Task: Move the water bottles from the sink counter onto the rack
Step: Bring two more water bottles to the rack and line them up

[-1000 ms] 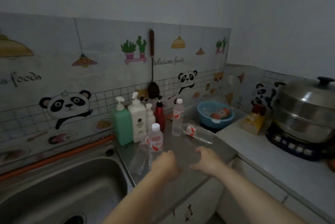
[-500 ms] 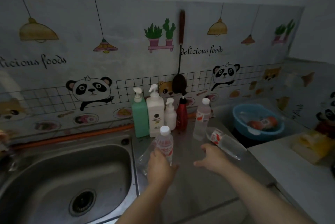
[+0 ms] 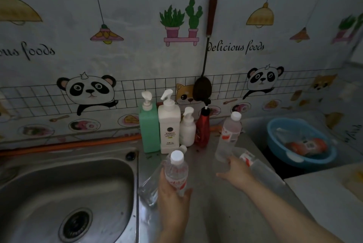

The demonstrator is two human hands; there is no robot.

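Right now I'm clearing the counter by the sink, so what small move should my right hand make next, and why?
Probably close the right hand around the base of the upright water bottle. Its fingers are open and already at that bottle's bottom, while the left hand grips another water bottle. The rack isn't in view, so both bottles could then be carried together.

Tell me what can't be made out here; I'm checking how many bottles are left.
- Rack: nowhere in the head view.
- Clear bottle lying beside the sink: partly behind the left hand.
- Tipped clear bottle: partly behind the right hand.
- Blue plastic basin: contents dim and blurred.
- Red-and-white bottle labels: unreadable.
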